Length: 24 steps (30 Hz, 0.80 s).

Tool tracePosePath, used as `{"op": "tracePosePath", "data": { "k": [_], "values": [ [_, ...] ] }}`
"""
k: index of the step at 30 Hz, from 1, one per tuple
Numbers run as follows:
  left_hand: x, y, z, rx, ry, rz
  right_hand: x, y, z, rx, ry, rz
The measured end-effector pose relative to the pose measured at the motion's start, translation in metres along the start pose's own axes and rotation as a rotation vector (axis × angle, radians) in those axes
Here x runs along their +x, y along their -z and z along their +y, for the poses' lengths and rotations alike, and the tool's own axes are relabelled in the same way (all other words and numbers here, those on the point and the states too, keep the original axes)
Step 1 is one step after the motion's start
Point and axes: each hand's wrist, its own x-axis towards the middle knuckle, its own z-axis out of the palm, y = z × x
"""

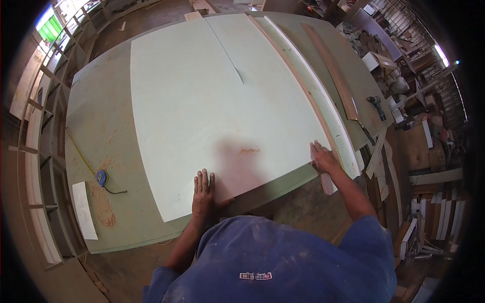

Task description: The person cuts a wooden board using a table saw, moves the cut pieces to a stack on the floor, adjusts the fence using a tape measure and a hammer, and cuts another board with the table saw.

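Observation:
A large white sheet (202,106) lies flat over a green tabletop (108,131), its near edge overhanging or close to the table's front. My left hand (203,194) rests on the sheet's near edge, fingers stretched forward and the thumb out to the side. My right hand (322,157) lies at the near right corner, fingers extended, beside a long wooden strip (298,78) that runs along the sheet's right side. Right of that strip is a long white-edged board (323,88). A thin dark line or slit (222,45) runs from the sheet's far edge toward its middle.
A blue tape measure (102,178) with its yellow blade out and a small white offcut (84,209) lie at left among sawdust. On the right are a brown plank (331,70) and a cordless drill (376,107). Open wooden framing (48,171) stands along the left.

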Motion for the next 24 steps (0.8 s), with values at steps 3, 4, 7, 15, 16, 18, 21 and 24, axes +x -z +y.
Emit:
{"op": "tracePosePath", "data": {
  "k": [3,4,7,15,16,18,21,24],
  "values": [
    [0.007,-0.005,-0.009,0.029,-0.005,0.015,0.012,0.005,0.0,-0.032,0.017,-0.014],
    [0.009,-0.005,-0.01,0.038,-0.001,0.017,0.015,0.007,-0.001,-0.033,0.025,-0.025],
    [0.019,-0.005,-0.015,0.058,-0.01,0.032,0.024,0.012,0.0,-0.047,0.023,-0.028],
    [0.042,-0.004,-0.028,0.057,-0.026,0.072,0.05,0.026,-0.003,-0.07,0.017,-0.03],
    [0.046,-0.003,-0.03,0.072,-0.03,0.07,0.054,0.026,-0.001,-0.073,0.017,-0.034],
    [0.053,-0.003,-0.033,0.07,-0.028,0.063,0.06,0.025,0.003,-0.071,0.022,-0.021],
    [0.061,-0.001,-0.04,0.079,-0.019,0.058,0.071,0.027,0.001,-0.036,0.029,-0.002],
    [0.07,0.0,-0.043,0.078,-0.023,0.059,0.08,0.023,0.009,-0.039,0.035,0.006]
  ]
}}
